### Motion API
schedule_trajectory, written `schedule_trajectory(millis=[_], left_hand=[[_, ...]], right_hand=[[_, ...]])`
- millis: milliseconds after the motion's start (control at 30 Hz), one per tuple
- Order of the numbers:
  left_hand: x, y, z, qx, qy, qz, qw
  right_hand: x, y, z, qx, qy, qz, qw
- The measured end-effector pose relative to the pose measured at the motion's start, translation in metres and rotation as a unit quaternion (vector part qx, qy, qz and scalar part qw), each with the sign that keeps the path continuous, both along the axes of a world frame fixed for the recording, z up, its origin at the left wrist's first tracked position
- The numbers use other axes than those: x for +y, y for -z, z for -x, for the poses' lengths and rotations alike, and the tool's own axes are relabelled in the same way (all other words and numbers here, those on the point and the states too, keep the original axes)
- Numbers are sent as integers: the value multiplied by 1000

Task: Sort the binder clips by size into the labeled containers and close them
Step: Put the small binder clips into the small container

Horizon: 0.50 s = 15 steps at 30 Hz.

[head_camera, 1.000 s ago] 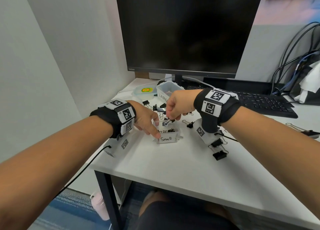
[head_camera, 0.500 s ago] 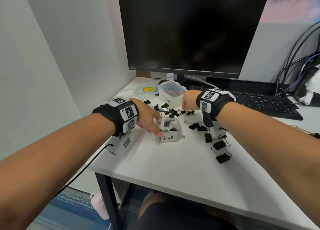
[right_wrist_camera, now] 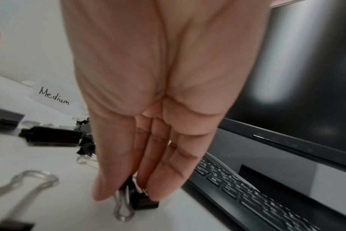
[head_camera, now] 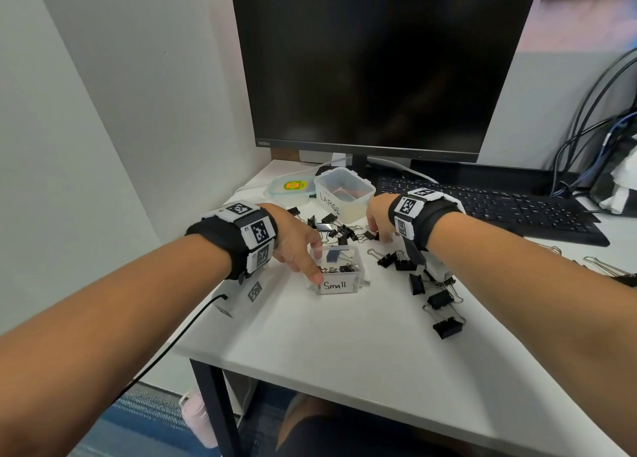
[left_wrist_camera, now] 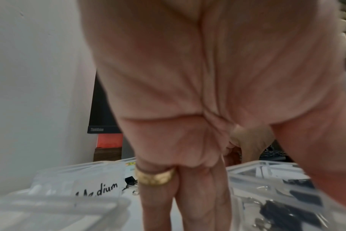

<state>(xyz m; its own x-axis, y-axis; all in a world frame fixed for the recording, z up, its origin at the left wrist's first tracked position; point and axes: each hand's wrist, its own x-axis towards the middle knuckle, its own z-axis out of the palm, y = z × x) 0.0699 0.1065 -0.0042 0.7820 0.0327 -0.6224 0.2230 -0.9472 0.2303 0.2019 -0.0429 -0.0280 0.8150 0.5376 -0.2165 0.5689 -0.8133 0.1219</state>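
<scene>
The clear Small container point(head_camera: 339, 272) stands open with several small clips inside. My left hand point(head_camera: 316, 263) rests against its left side, thumb at the front corner, fingers straight down to the table point(left_wrist_camera: 188, 203) between it and the Medium container point(left_wrist_camera: 101, 189). Farther back, my right hand point(head_camera: 376, 233) reaches beside the open LARGE container point(head_camera: 344, 194). There its thumb and fingers pinch a small black binder clip point(right_wrist_camera: 142, 201) that lies on the table. Loose black clips point(head_camera: 341, 231) are piled between the containers.
More clips point(head_camera: 444, 322) of larger sizes lie scattered to the right of the Small container. A lid point(head_camera: 293, 187) with a yellow sticker lies behind left. A keyboard point(head_camera: 499, 208) and monitor point(head_camera: 372, 67) stand at the back. The desk's left edge is near my left wrist.
My right hand dropped a clip into the Small container, then moved back and right to the loose pile, where it now pinches another clip. The left hand stayed at the container.
</scene>
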Motion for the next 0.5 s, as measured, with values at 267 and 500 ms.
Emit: schedule_trajectory(millis=[267, 500], left_hand=[[-1, -2, 0, 1, 15, -32, 999], [0, -1, -1, 6, 17, -41, 999]], right_hand=[[5, -4, 10, 5, -31, 168, 985], [0, -1, 9, 2, -35, 135, 990]])
